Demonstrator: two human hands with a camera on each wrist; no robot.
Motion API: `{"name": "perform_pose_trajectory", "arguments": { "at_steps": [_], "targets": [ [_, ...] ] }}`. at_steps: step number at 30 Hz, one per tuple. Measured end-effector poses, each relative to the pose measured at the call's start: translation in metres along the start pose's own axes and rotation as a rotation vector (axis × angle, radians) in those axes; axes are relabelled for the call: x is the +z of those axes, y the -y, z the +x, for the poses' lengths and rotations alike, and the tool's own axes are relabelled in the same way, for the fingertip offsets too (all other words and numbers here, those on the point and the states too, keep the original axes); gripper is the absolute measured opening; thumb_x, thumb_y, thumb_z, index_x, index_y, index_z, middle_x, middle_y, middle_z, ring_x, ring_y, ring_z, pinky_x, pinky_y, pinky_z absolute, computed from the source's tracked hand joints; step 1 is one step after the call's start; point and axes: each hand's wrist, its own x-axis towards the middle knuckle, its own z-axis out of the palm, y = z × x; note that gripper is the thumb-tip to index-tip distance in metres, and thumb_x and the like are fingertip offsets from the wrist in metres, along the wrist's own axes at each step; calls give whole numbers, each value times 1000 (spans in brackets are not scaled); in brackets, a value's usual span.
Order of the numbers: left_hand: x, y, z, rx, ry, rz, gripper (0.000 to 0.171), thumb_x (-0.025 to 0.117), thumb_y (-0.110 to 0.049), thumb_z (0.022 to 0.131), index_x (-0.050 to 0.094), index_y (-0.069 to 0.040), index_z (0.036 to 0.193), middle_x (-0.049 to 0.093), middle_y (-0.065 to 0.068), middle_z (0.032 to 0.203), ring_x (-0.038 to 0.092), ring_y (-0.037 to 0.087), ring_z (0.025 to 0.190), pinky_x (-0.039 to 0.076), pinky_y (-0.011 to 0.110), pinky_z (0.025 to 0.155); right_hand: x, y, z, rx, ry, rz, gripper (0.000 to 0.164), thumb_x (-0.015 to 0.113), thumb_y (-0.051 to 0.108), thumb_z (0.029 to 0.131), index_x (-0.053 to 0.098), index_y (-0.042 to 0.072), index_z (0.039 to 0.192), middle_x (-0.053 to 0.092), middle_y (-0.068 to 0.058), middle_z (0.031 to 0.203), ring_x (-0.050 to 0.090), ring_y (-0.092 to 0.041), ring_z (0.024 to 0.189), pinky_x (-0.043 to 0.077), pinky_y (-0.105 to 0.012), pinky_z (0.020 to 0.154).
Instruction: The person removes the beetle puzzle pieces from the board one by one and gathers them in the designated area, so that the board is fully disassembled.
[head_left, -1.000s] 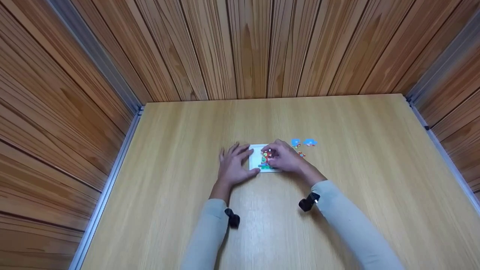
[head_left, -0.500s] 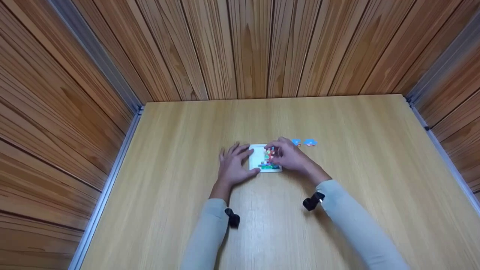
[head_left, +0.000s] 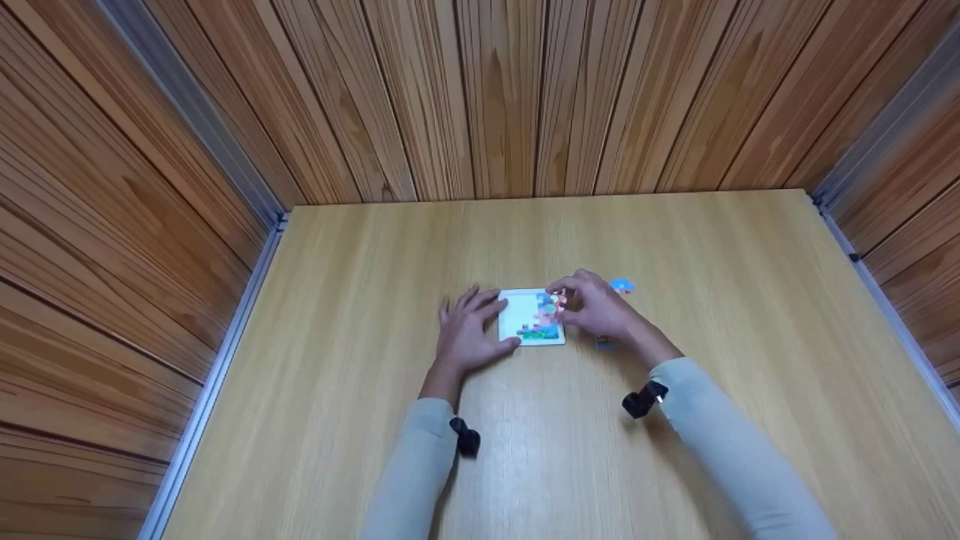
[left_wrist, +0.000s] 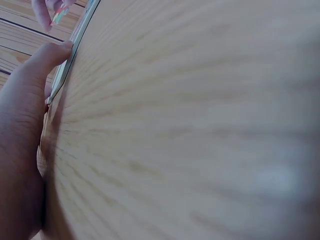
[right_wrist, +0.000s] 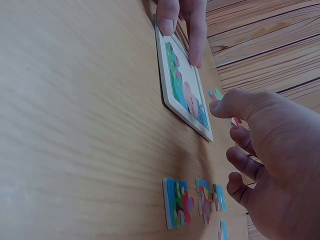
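A small white-framed jigsaw puzzle board (head_left: 516, 309) lies flat on the table between the hands. Its right side is partly filled with coloured pieces (right_wrist: 176, 82); the left part is bare white. My left hand (head_left: 469, 330) rests at the board's left end with fingers spread, thumb (left_wrist: 52, 55) on the near edge and a finger on the far side. My right hand (head_left: 598, 306) pinches a puzzle piece (right_wrist: 218, 95) with red and green on it between thumb and index finger, held up over the board's right edge. Fingers hide part of that piece.
Several loose puzzle pieces lie right of the board. One with a blue edge (right_wrist: 175, 202) is nearest, others (right_wrist: 203, 199) sit beyond it. A blue piece (head_left: 622, 285) shows past my right hand. Wooden panel walls (head_left: 495, 97) enclose the table (head_left: 375, 450).
My right hand has moved right across the board with the pinched piece, from over its middle to its right edge, exposing more placed pieces. My left hand has stayed still.
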Motion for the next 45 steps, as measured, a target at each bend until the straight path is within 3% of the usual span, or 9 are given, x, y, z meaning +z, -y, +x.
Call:
{"name": "perform_pose_trajectory", "arguments": {
  "at_steps": [12, 19, 27, 37, 45],
  "targets": [
    [0, -1, 0, -5, 7, -8, 84, 78, -69, 90, 65, -26, 160, 50, -2, 179, 28, 37, 176, 5, 80, 139, -20, -13, -9, 21, -11, -9, 45, 75, 14, 107, 69, 14, 152, 60, -16, 135, 59, -32, 121, 49, -37, 99],
    [1, 0, 0, 1, 7, -22, 84, 79, -68, 90, 64, -26, 161, 50, -2, 179, 28, 37, 176, 5, 79, 140, -32, -18, -15, 23, -13, 0, 47, 72, 9, 108, 67, 12, 154, 56, -18, 138, 55, -34, 121, 50, -31, 91],
    [1, 0, 0, 7, 2, -27, 83, 79, -67, 90, 64, -26, 161, 50, -2, 179, 28, 37, 176, 4, 80, 139, -42, -27, -22, 36, -35, 8, 45, 69, 5, 108, 68, 11, 153, 55, -20, 140, 55, -35, 125, 47, -39, 101],
    [1, 0, 0, -1, 6, -19, 83, 79, -67, 90, 64, -26, 161, 49, -2, 179, 27, 37, 176, 3, 79, 140, -50, -41, -32, 67, -46, -22, 43, 72, 6, 108, 73, 14, 150, 55, -19, 131, 51, -31, 116, 44, -37, 93],
    [1, -1, 0, 7, -7, -2, 81, 78, -67, 91, 67, -24, 158, 52, 1, 177, 31, 39, 175, 7, 80, 139, -56, -57, -40, 1, -74, -92, 41, 73, 1, 105, 76, 11, 145, 62, -21, 125, 55, -33, 113, 43, -34, 91]
  ]
}}
